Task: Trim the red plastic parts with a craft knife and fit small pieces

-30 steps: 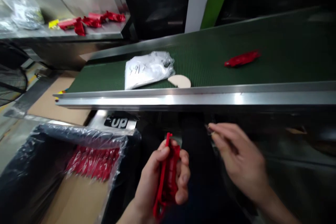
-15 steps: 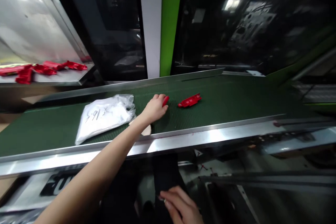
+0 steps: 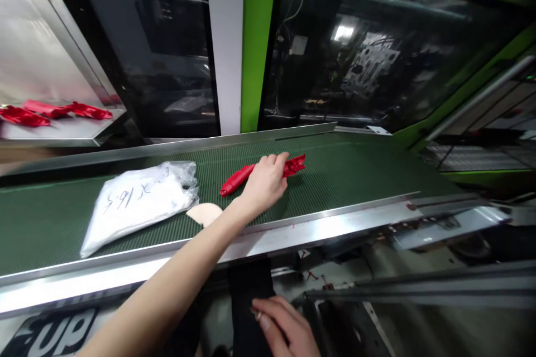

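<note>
My left hand (image 3: pixel 267 180) reaches over the green ribbed conveyor belt (image 3: pixel 355 162), fingers curled round red moulded plastic. A smooth, rounded red plastic part (image 3: pixel 237 179) sticks out on the palm side. Beyond the fingertips shows an open, ribbed red plastic part (image 3: pixel 295 164); my hand hides where the two meet. My right hand (image 3: pixel 287 323) is low in front of my body, off the belt, with thumb and forefinger pinched on a small object (image 3: pixel 255 312) too small to name.
A white plastic bag (image 3: pixel 138 201) with handwriting lies left on the belt, beside a pale fan-shaped piece (image 3: pixel 205 213). Metal rails (image 3: pixel 310 230) edge the belt. More red parts (image 3: pixel 62 109) lie on a metal shelf at upper left. A green-framed machine (image 3: pixel 255 39) stands behind.
My left hand has moved right to the red part that lay apart on the belt, and more red plastic shows beside the palm. My right hand keeps its pinch. The view has shifted.
</note>
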Tool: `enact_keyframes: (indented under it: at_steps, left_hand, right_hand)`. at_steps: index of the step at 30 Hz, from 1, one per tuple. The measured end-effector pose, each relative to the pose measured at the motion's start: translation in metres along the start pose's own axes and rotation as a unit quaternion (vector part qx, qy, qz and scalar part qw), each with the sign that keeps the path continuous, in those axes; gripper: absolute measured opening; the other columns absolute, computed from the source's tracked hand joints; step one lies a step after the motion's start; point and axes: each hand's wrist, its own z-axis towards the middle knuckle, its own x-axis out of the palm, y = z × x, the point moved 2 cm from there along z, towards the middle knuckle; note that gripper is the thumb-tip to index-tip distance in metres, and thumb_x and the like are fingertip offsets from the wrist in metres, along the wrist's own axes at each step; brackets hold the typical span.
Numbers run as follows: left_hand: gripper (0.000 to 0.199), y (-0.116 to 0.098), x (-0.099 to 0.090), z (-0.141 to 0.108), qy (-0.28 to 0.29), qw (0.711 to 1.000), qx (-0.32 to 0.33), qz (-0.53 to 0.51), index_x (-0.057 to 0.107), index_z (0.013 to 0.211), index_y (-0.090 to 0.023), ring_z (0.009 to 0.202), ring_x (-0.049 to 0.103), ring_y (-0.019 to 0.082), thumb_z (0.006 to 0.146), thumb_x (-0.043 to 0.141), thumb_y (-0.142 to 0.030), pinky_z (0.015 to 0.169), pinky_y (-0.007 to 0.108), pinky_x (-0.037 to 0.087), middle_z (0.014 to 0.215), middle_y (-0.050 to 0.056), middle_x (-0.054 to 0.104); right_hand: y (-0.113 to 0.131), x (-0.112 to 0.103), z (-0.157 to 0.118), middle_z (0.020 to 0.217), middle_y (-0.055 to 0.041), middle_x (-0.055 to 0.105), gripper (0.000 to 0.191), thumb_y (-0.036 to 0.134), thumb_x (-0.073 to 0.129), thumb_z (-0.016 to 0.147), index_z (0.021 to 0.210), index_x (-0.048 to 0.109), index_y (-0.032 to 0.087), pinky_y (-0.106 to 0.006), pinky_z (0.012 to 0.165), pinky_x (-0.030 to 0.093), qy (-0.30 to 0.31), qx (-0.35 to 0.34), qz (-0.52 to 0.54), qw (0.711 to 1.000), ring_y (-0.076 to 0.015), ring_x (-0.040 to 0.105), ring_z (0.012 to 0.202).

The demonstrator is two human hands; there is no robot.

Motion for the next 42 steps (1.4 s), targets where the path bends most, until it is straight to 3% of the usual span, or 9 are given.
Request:
enact_keyframes:
  at_steps: [7, 15, 17, 21, 22, 24, 30, 38, 42]
  left_hand:
    - [0.054, -0.035, -0.072, -0.146, -0.112, 0.981, -0.062, -0.147, 0.042, 0.138, -0.022, 0.106, 0.059, 0.023, 0.089, 0.063, -0.022, 0.094, 0.037, 0.046, 0.122, 0.01, 0.062]
    - [0.066, -0.053, -0.085, -0.256, -0.162, 0.93, -0.223, -0.243, 0.046, 0.137, -0.04, 0.108, 0.059, 0.02, 0.082, 0.072, -0.013, 0.097, 0.031, 0.044, 0.12, 0.002, 0.063]
    - [0.059, -0.053, -0.083, -0.273, -0.162, 0.871, -0.291, -0.361, 0.049, 0.133, -0.037, 0.111, 0.06, 0.021, 0.083, 0.071, -0.017, 0.098, 0.032, 0.044, 0.121, 0.004, 0.063]
    - [0.062, -0.052, -0.073, -0.302, -0.119, 0.612, -0.35, -0.699, 0.035, 0.14, -0.03, 0.109, 0.064, 0.03, 0.084, 0.062, -0.021, 0.088, 0.039, 0.05, 0.117, 0.012, 0.067]
    - [0.068, -0.053, -0.071, -0.309, -0.114, 0.567, -0.341, -0.741, 0.03, 0.141, -0.03, 0.108, 0.065, 0.031, 0.081, 0.061, -0.02, 0.088, 0.04, 0.051, 0.117, 0.013, 0.067]
    - [0.077, -0.056, -0.071, -0.319, -0.112, 0.526, -0.317, -0.781, 0.026, 0.143, -0.029, 0.109, 0.065, 0.033, 0.076, 0.064, -0.017, 0.09, 0.042, 0.05, 0.119, 0.014, 0.067]
    - [0.027, -0.067, -0.077, -0.331, -0.174, 0.472, -0.397, -0.767, 0.048, 0.121, -0.021, 0.074, 0.065, 0.018, 0.096, 0.052, -0.03, 0.06, 0.029, 0.056, 0.092, 0.006, 0.064]
    - [0.017, -0.072, -0.083, -0.339, -0.198, 0.434, -0.413, -0.776, 0.05, 0.113, -0.026, 0.062, 0.055, 0.012, 0.097, 0.046, -0.03, 0.044, 0.016, 0.044, 0.082, 0.001, 0.059]
    - [0.018, -0.076, -0.084, -0.338, -0.209, 0.455, -0.412, -0.761, 0.053, 0.11, -0.022, 0.067, 0.056, 0.014, 0.097, 0.043, -0.029, 0.047, 0.018, 0.046, 0.088, 0.004, 0.06]
  right_hand:
    - [0.031, -0.033, 0.026, 0.082, -0.0055, 0.068, 0.035, 0.048, 0.065, 0.086, 0.106, 0.072, 0.02, -0.025, 0.057, 0.05, -0.013, 0.156, 0.19, 0.969, -0.0129, 0.059, 0.062]
    - [0.065, -0.002, 0.024, 0.081, -0.0023, 0.059, 0.034, 0.046, 0.068, 0.083, 0.102, 0.067, 0.018, -0.024, 0.054, 0.044, -0.035, 0.242, 0.306, 0.92, -0.0104, 0.051, 0.063]
    - [0.081, 0.005, 0.016, 0.083, -0.0027, 0.061, 0.031, 0.043, 0.069, 0.083, 0.102, 0.067, 0.019, -0.024, 0.056, 0.047, -0.019, 0.239, 0.31, 0.92, -0.011, 0.053, 0.065]
    - [0.103, 0.01, 0.008, 0.092, -0.0031, 0.066, 0.031, 0.038, 0.065, 0.089, 0.116, 0.066, 0.023, -0.022, 0.059, 0.052, 0.012, 0.166, 0.203, 0.965, -0.0107, 0.06, 0.07]
    - [0.107, 0.01, 0.007, 0.094, -0.0027, 0.067, 0.032, 0.035, 0.064, 0.09, 0.12, 0.065, 0.025, -0.022, 0.06, 0.053, 0.025, 0.132, 0.151, 0.979, -0.0104, 0.062, 0.07]
    - [0.114, 0.013, 0.004, 0.096, -0.0006, 0.069, 0.034, 0.03, 0.063, 0.092, 0.125, 0.062, 0.03, -0.02, 0.065, 0.055, 0.052, 0.066, 0.059, 0.995, -0.0092, 0.065, 0.073]
    - [0.144, 0.021, 0.0, 0.107, 0.0041, 0.068, 0.038, 0.018, 0.059, 0.094, 0.127, 0.06, 0.037, -0.015, 0.078, 0.052, 0.115, -0.063, -0.031, 0.991, -0.0051, 0.064, 0.085]
    - [0.162, 0.03, 0.005, 0.113, -0.0072, 0.062, 0.042, -0.001, 0.053, 0.089, 0.127, 0.061, 0.015, -0.025, 0.087, 0.05, 0.201, -0.268, -0.139, 0.932, -0.0123, 0.058, 0.103]
    - [0.164, 0.032, 0.004, 0.113, -0.0097, 0.062, 0.041, -0.004, 0.055, 0.087, 0.124, 0.061, 0.012, -0.032, 0.087, 0.051, 0.198, -0.307, -0.173, 0.915, -0.0153, 0.058, 0.1]
